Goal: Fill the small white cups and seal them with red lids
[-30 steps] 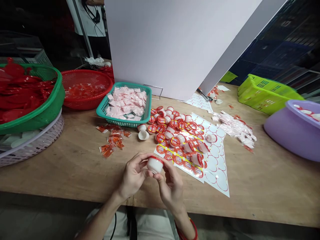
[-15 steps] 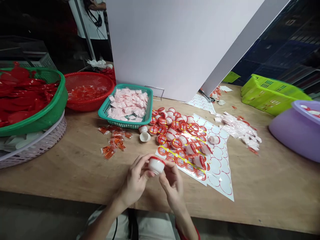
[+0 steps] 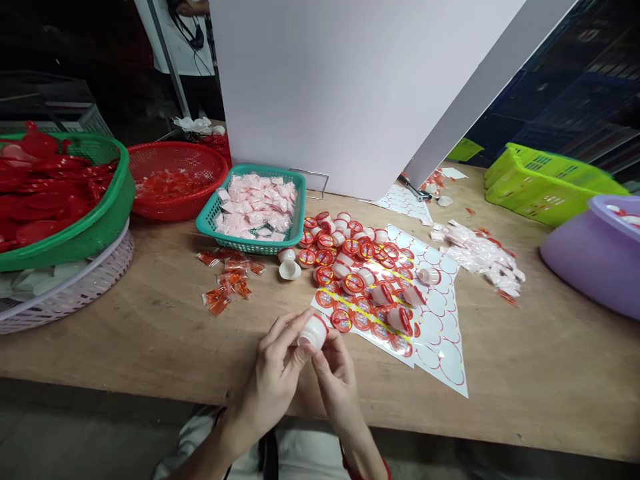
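Near the table's front edge, a small white cup with a red rim (image 3: 313, 332) is tilted, its base toward me. My left hand (image 3: 275, 367) grips it from the left, fingers over the top and thumb at the base. From the right, my right hand (image 3: 337, 377) holds the same cup, with its thumb near the base. Beyond my hands lies a pile of similar cups with red labelled lids (image 3: 353, 248), partly on a sheet of round red stickers (image 3: 363, 322). A white cup (image 3: 290, 269) lies on its side left of the pile.
A teal basket (image 3: 201, 223) holds pale packets; orange packets (image 3: 230, 280) lie before it. Red (image 3: 175, 212) and green (image 3: 107, 217) baskets stand left. White packets (image 3: 483, 253), a lime basket (image 3: 530, 197) and a purple basin (image 3: 590, 247) are right. A person (image 3: 185, 47) stands behind.
The cup has tipped so its base faces me more, and my hands have closed in around it. A round red-labelled piece now shows on the sticker sheet just beyond my right hand.
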